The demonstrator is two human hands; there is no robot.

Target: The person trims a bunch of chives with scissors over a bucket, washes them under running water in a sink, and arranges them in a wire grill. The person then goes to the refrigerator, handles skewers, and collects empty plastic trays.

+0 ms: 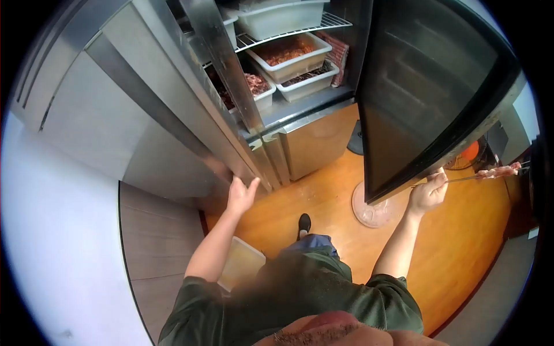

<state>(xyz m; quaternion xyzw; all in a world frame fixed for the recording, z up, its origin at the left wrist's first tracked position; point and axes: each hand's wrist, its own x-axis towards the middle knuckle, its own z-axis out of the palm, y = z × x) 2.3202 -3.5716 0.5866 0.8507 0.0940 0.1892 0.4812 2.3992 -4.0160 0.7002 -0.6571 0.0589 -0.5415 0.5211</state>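
Note:
My right hand (428, 195) is closed around thin metal skewers, with raw meat threaded on them (499, 171) at the far right. The same hand is against the outer edge of the open right refrigerator door (433, 98). My left hand (241, 196) touches the lower edge of the left steel door (167, 109), its thumb spread from the other fingers. Some fingertips are hidden at that edge. Between the doors, the refrigerator shelves hold a white tub of reddish meat (288, 57), another tub of meat pieces (262, 92) and a tub with dark contents (309, 83).
A wire shelf (334, 22) carries another white tub (283, 20). Below is a closed lower door (317, 138). On the wooden floor (329, 196) lie a pale round disc (375, 210) and a pale bin (242, 262) beside my left arm. A fan (461, 158) stands at right.

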